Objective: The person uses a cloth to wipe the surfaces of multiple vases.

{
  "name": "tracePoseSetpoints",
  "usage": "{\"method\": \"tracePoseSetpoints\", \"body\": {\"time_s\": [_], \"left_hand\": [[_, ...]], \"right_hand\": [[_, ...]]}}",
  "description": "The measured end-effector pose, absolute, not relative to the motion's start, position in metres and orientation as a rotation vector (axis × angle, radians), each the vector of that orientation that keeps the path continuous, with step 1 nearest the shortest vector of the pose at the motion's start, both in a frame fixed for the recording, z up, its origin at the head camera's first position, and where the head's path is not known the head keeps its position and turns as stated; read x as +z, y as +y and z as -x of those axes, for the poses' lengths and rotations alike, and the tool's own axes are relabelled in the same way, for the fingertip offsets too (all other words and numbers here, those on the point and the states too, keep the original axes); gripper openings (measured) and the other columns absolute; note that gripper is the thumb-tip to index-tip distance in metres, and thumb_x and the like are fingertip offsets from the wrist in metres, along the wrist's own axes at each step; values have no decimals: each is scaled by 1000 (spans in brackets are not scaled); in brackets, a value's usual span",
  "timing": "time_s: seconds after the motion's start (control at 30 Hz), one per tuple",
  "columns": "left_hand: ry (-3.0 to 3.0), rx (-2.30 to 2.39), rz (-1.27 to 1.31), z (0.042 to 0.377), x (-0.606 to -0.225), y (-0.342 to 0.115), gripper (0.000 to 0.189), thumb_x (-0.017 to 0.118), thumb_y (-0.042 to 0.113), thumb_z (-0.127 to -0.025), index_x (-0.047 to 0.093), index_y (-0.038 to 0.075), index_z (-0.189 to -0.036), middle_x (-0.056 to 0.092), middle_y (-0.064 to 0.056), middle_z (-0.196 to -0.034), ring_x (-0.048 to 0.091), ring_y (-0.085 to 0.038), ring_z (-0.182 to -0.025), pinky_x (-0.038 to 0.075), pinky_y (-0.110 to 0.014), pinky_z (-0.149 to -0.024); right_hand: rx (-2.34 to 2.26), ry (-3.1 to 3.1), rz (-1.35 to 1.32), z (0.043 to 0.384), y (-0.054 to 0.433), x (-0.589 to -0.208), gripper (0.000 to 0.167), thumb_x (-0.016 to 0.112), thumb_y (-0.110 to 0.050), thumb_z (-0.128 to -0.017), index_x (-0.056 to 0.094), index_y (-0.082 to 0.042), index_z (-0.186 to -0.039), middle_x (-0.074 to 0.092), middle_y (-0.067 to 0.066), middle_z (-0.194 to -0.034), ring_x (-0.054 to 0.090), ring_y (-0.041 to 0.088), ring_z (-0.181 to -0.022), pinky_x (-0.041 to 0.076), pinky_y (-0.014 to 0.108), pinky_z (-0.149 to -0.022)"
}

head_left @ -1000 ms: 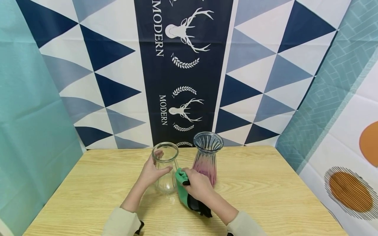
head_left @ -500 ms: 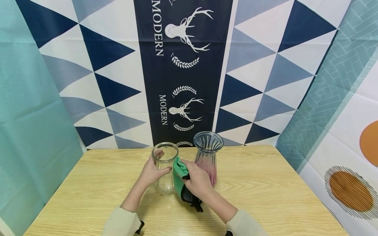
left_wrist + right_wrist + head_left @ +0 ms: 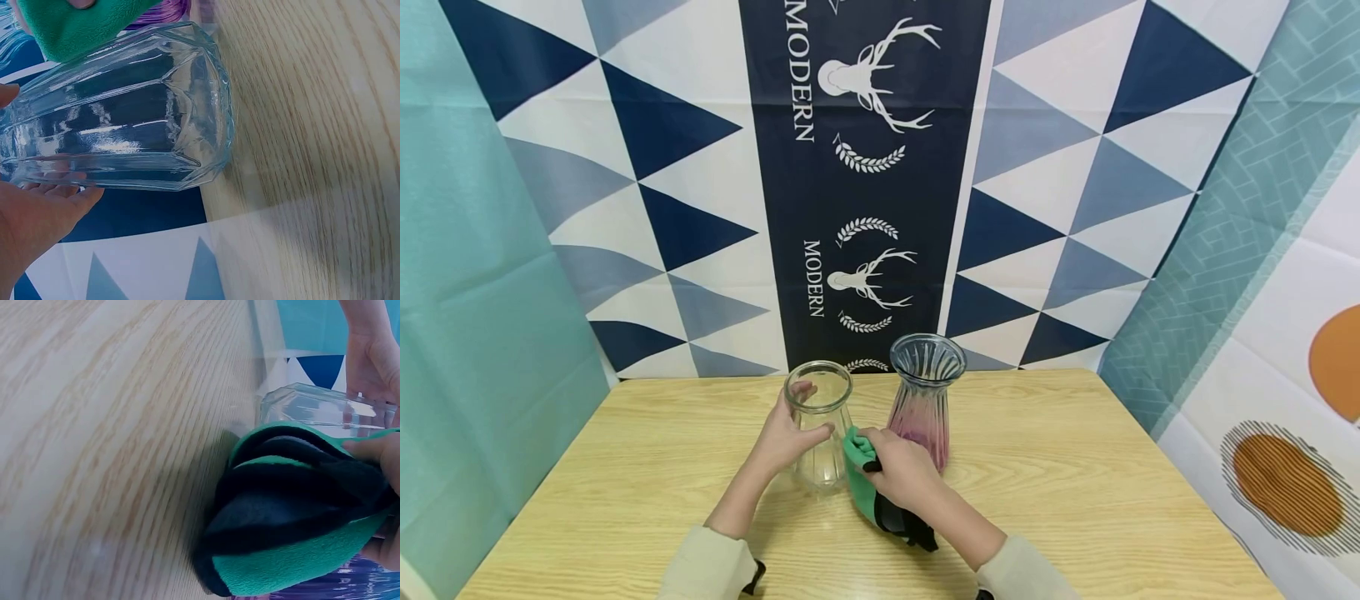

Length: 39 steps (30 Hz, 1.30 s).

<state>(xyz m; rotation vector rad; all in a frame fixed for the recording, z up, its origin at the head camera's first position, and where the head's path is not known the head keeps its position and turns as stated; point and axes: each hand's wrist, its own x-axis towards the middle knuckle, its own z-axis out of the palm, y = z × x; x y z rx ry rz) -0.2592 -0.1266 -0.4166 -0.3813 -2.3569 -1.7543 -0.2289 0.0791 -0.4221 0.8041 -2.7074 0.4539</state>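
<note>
A clear glass vase with a round rim and faceted sides stands upright on the table. My left hand grips it from the left just below the rim, thumb in front and fingers behind. In my right hand is a bunched green cloth with black edging, pinched at its top. The cloth lies along the vase's right side, and in the left wrist view the green cloth overlaps the glass wall. Its folds show dark in the right wrist view, hiding part of the vase.
A second vase, ribbed, blue at its flared rim and pink below, stands just behind my right hand. The wooden table ends at a patterned backdrop, with a teal curtain on the left.
My right hand moved the cloth up along the vase's side, then brought it back down to about where it was a second ago. My left hand has kept its grip.
</note>
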Motion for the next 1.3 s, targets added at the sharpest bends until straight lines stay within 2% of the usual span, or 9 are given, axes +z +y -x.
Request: {"method": "tracePoseSetpoints", "body": {"time_s": [0.2,0.5,0.8,1.07,1.3], "left_hand": [[-2380,-1743,364,259,-416,-127,67,74,8,-74,39,4,-131,46,-19,-139,35,-35,-136,22,-53,-114],[-2370,-1757,391,260,-416,-128,65,74,7,-74,42,6,-130,48,-18,-138,34,-34,-136,25,-51,-114],[-2362,-1747,394,263,-419,-127,66,72,3,-72,40,4,-130,48,-19,-136,36,-35,-135,27,-51,-113],[-2350,-1758,389,261,-420,-126,68,71,3,-72,37,4,-132,46,-20,-139,34,-36,-136,23,-53,-113],[-2368,-1755,348,260,-421,-125,76,77,16,-75,32,4,-135,40,-18,-144,28,-35,-140,20,-53,-114]], "right_hand": [[508,-2643,-755,230,78,-419,50,72,-20,-79,55,-15,-126,66,6,-106,65,16,-84,53,32,-62],[620,-2479,-687,231,74,-412,58,75,-11,-74,55,-19,-127,66,3,-112,64,18,-94,55,37,-74],[579,-2549,-729,234,73,-412,52,75,-20,-78,55,-18,-126,66,3,-112,64,17,-97,55,38,-75],[521,-2709,-803,232,78,-415,48,72,-28,-82,55,-14,-125,66,6,-112,65,19,-91,55,35,-68],[565,-2719,-783,232,81,-415,48,73,-31,-80,56,-17,-123,66,4,-113,65,19,-94,55,37,-73]]}}
